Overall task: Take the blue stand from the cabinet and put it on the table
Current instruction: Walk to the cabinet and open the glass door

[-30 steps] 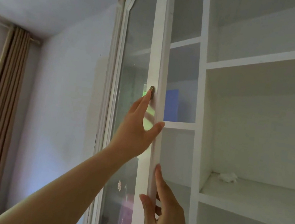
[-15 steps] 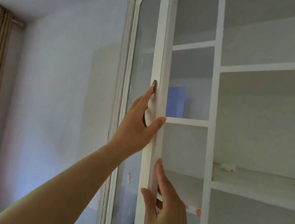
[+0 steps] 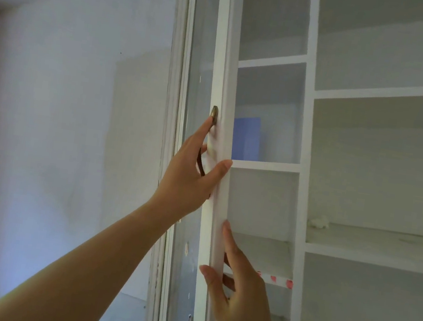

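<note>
A blue stand (image 3: pixel 246 137) stands upright on a narrow shelf inside the white cabinet (image 3: pixel 304 146), partly hidden behind the door frame. The glass cabinet door (image 3: pixel 223 80) is swung open toward me, seen almost edge-on. My left hand (image 3: pixel 189 173) grips the door's edge just below its brass handle (image 3: pixel 214 114), thumb on the inner side. My right hand (image 3: pixel 237 281) holds the same door edge lower down, fingers wrapped around it. Both hands are left of and below the stand, apart from it.
Wide white shelves fill the cabinet to the right; a small white crumpled lump (image 3: pixel 319 222) lies on one. A lower narrow shelf edge carries red dots (image 3: pixel 280 281). A bare wall (image 3: pixel 58 138) runs to the left of the door.
The door has swung further open, so more of the blue stand shows past its frame. The view has shifted right. Both hands keep their hold on the door edge.
</note>
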{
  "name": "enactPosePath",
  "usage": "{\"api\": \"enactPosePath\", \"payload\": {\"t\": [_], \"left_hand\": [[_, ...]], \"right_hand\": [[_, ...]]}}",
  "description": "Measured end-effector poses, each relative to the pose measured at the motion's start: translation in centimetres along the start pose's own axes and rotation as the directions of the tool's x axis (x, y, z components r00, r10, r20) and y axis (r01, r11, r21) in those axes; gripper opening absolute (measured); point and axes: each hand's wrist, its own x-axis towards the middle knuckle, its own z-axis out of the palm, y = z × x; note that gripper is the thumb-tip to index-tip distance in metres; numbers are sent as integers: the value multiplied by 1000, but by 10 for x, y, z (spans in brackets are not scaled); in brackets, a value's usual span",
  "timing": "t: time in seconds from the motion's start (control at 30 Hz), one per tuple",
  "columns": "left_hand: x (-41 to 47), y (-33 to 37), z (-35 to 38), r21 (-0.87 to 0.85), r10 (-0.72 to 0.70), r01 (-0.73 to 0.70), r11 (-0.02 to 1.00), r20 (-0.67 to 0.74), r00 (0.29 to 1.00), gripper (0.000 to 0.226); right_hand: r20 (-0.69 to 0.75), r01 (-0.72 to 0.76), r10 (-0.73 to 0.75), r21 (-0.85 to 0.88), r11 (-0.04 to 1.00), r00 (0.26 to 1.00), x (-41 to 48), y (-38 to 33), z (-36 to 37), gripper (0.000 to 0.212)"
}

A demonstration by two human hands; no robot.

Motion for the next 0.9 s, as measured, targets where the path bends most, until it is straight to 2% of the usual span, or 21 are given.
{"api": "enactPosePath", "payload": {"t": [0.43, 0.6, 0.9], "left_hand": [[-4, 1, -20, -85, 9, -9, 996, -7, 1000, 70], [-6, -8, -40, -122, 32, -30, 992, 18, 999, 71], [-13, -33, -106, -145, 32, -23, 989, 61, 998, 69]], "right_hand": [[-106, 67, -74, -75, 995, 992, -2, -10, 22, 64], [-68, 22, -26, -63, 998, 997, -3, -23, 35, 63], [-95, -4, -1, -48, 999, 995, -4, -70, 90, 61]]}}
